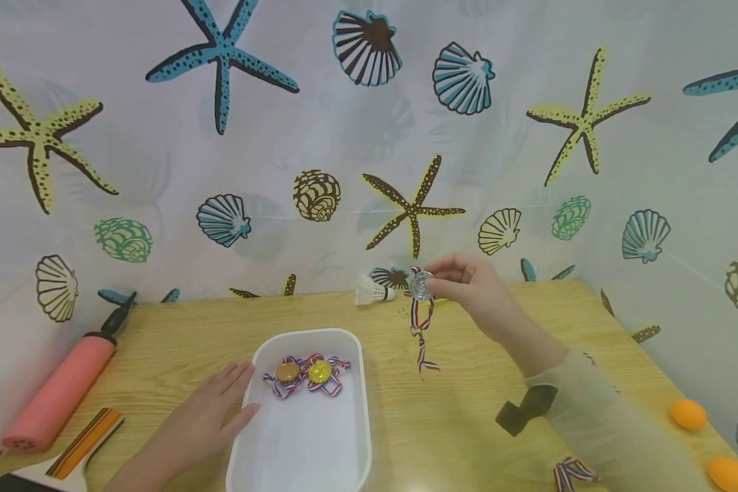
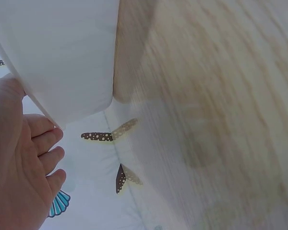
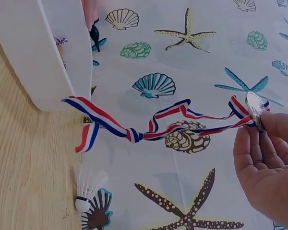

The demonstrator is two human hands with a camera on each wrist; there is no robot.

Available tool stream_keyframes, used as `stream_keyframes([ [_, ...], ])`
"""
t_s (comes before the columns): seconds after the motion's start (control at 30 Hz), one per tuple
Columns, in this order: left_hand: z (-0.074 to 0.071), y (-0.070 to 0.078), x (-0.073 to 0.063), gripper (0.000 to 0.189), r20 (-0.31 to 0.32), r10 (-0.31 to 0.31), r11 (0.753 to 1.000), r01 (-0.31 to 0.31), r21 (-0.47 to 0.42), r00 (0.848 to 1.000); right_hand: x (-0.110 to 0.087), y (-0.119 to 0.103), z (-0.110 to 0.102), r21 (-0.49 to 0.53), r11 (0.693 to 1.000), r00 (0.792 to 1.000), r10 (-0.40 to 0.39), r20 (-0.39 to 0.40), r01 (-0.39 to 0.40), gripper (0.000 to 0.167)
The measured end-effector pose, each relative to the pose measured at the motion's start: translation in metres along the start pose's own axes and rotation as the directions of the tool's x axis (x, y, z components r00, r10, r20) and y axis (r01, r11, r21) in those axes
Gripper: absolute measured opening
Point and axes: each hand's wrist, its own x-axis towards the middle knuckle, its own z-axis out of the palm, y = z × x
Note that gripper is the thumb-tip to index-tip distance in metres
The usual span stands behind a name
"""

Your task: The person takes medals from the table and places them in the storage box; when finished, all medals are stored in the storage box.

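My right hand point(image 1: 481, 298) pinches a silver medal point(image 1: 421, 285) between thumb and fingers, up above the far part of the table. From the medal hangs its red, white and blue ribbon point(image 3: 186, 128), knotted partway with two loose tails. Left of it stands a white tray point(image 1: 307, 441). Inside, near the far end, a gold medal point(image 1: 320, 371) and a copper-coloured medal point(image 1: 287, 372) lie side by side on their bunched ribbons. My left hand point(image 1: 197, 420) rests at the tray's left rim, fingers extended and thumb tip over the edge.
A shuttlecock point(image 1: 374, 292) lies at the table's back edge. A pink pump point(image 1: 61, 393) and a striped-handled paddle point(image 1: 83, 444) are on the left. Two orange balls point(image 1: 689, 414) sit on the right, and another striped ribbon point(image 1: 572, 471) shows at the front. A printed curtain point(image 1: 369, 137) hangs behind.
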Motion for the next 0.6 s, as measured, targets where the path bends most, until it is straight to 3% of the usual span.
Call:
stream_keyframes([
  [0.27, 0.000, 0.000, 0.000, 0.067, -0.002, 0.001, 1.000, -0.001, 0.003, 1.000, 0.006, -0.011, 0.037, -0.046, 0.998, 0.997, 0.050, 0.061, -0.047, 0.020],
  [0.6, 0.001, -0.001, 0.000, 0.066, -0.003, 0.003, 1.000, -0.003, 0.005, 1.000, 0.017, -0.012, 0.083, -0.015, 0.999, 0.984, 0.038, 0.175, -0.036, 0.017],
])
